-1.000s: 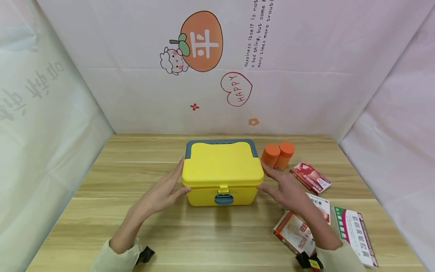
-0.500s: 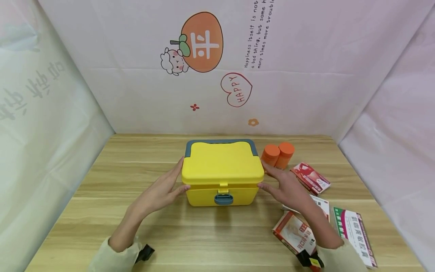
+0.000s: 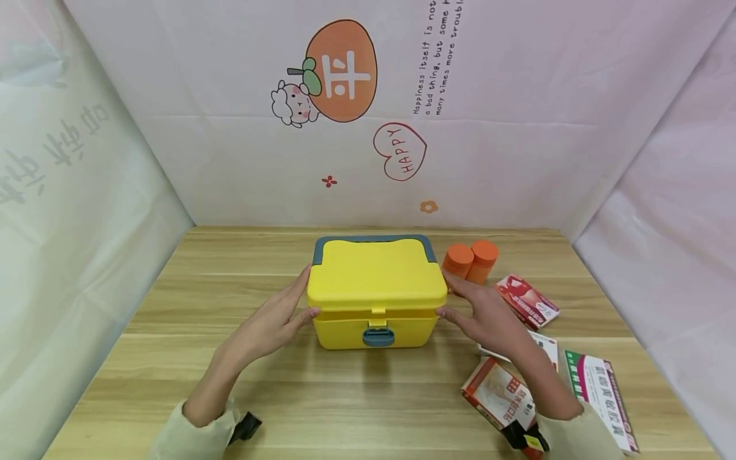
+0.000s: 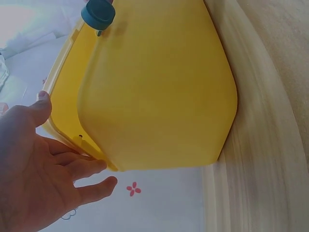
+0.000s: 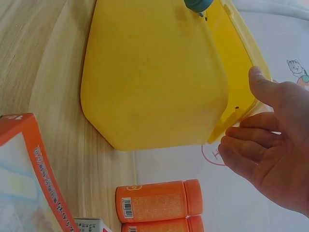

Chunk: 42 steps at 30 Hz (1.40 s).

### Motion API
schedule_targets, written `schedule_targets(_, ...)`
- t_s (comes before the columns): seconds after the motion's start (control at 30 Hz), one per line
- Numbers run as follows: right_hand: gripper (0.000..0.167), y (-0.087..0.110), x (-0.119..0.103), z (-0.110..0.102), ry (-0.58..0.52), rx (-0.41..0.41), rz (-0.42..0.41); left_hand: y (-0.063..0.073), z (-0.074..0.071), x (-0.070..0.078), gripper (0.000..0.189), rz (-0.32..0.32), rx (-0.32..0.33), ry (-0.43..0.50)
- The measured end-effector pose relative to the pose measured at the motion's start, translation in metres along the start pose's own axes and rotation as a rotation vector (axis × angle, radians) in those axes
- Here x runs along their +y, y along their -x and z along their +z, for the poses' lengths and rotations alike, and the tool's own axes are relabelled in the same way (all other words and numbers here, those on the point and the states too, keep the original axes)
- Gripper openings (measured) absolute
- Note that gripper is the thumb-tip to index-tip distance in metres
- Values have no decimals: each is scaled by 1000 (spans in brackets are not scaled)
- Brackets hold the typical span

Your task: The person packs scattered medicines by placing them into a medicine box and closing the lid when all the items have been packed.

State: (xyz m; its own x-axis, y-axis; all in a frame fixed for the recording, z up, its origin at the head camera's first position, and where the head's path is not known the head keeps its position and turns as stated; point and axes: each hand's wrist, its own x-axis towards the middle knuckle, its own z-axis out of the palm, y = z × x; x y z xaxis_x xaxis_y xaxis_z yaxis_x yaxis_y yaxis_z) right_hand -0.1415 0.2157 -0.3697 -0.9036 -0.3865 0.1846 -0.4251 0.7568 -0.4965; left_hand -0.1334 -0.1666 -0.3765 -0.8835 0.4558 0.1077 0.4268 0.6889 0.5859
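A yellow storage box with a blue-grey front latch stands on the wooden table. Its yellow lid is raised a little at the front, leaving a dark gap above the box's rim. My left hand holds the lid's left side, thumb at the front corner and fingers along the side. On the right side my right hand grips the lid likewise. In both wrist views the thumb lies on the lid's front edge, with curled fingers at its side. The box's inside is mostly hidden.
Two orange bottles stand just right of the box. Beyond my right hand lie a red medicine box, a white box, an orange-and-white box and a green-and-white box. A printed cloth hangs behind.
Both hands have raised the lid's front edge slightly, and the gap between lid and box has widened. The box itself has stayed in place.
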Motion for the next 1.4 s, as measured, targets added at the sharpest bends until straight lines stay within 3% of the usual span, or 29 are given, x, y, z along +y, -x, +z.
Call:
schedule_targets(0.53, 70, -1, -5, -4, 45, 75, -19, -4, -2, 4, 77, 67, 48, -60)
schedule_targets(1.0, 65, -5, -6, -8, 45, 153, -91, -8, -7, 7, 73, 87, 78, -89)
schedule_targets(1.4, 62, -12, -7, -13, -19, 166, -133, -11, -11, 10, 71, 117, 119, -110)
